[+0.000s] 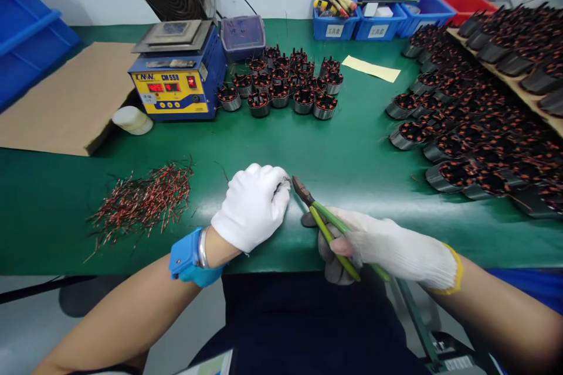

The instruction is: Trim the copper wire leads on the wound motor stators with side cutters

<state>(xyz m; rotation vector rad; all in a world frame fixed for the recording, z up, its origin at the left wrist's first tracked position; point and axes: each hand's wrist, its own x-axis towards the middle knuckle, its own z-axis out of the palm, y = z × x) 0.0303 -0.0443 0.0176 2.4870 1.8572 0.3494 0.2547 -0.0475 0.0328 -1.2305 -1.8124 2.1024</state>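
Observation:
My left hand point(253, 208), in a white glove with a blue band at the wrist, is closed at the middle of the green table. Its fingertips pinch something thin and dark, too small to make out. My right hand point(352, 243), in a knitted glove with a yellow cuff, grips green-handled pliers point(324, 221). The pliers' jaws point up and left and end just right of my left fingertips. Left of my left hand lies a pile of copper-coloured wire pieces point(147, 199).
Wound motor cores point(303, 99) stand in a group behind my hands, and many more point(448, 176) crowd the right side. A blue and yellow device point(173, 85), a white round container point(132, 120) and cardboard point(65, 94) are at the left. Blue bins point(336, 29) line the wall.

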